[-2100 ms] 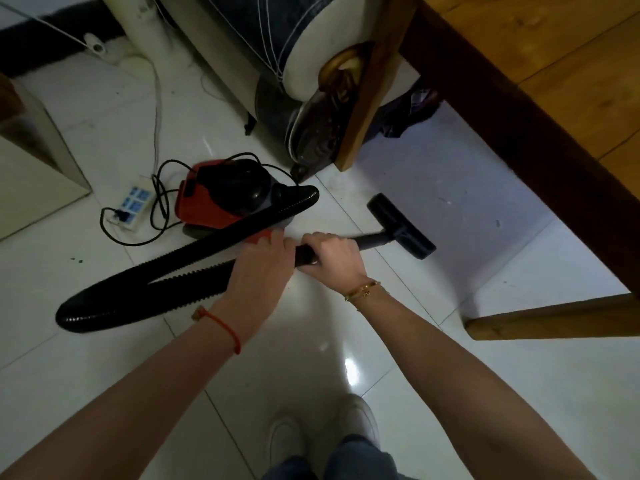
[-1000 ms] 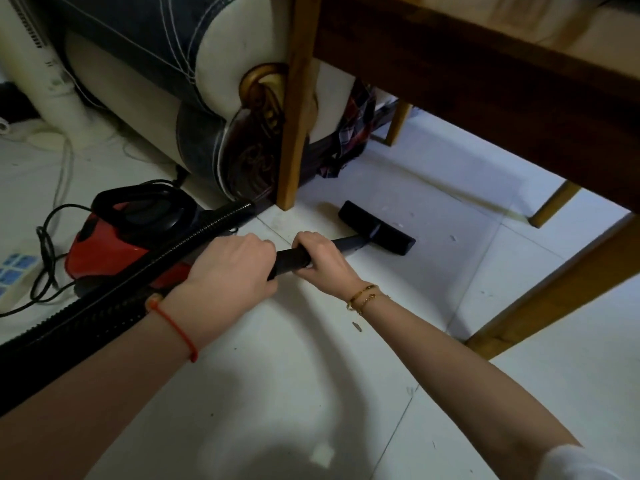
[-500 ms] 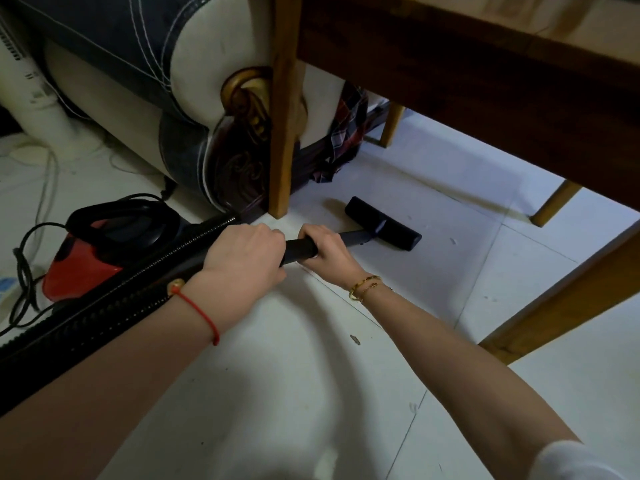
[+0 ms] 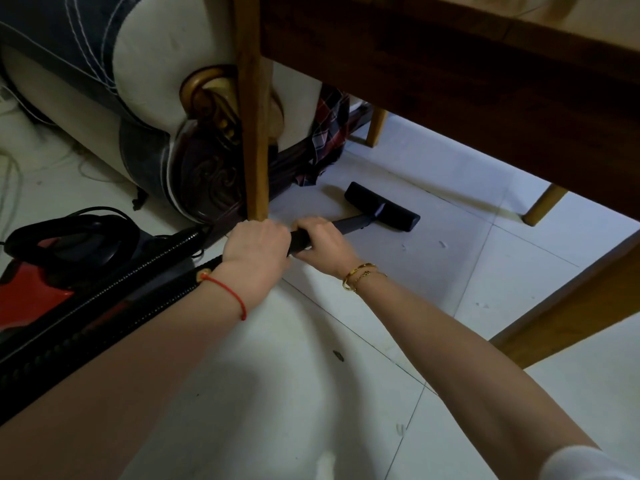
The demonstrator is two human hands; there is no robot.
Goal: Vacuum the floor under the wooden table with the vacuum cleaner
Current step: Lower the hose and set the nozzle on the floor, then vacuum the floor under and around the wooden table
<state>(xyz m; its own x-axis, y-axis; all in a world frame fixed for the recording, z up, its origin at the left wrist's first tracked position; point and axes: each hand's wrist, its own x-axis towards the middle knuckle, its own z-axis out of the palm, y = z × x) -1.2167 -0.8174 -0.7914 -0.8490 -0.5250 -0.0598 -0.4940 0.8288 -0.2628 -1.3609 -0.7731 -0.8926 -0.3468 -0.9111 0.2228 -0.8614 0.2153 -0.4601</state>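
White floor tiles [image 4: 346, 393] fill the view, dim beneath the wooden table [image 4: 450, 74] that spans from twelve to three o'clock. At nine o'clock sits the red canister vacuum cleaner [image 4: 41, 285], its ribbed black hose [image 4: 104, 306] running toward centre, past the upholstered sofa arm [image 4: 156, 81] at eleven o'clock. Just beside the near table leg [image 4: 254, 133], the left hand [image 4: 256, 251] wraps round the hose end, and the right hand [image 4: 323, 242], touching it, is closed round the black wand [image 4: 353, 223]. At one o'clock the floor brush [image 4: 381, 206] lies flat on the tiles under the table, near a plaid cloth [image 4: 329, 133]. Small specks [image 4: 441, 244] show to the brush's right, and a dark crumb [image 4: 337, 355] lies nearer the person, so the job looks barely under way: most of the shaded floor toward the far legs [image 4: 543, 206] seems left to cover.
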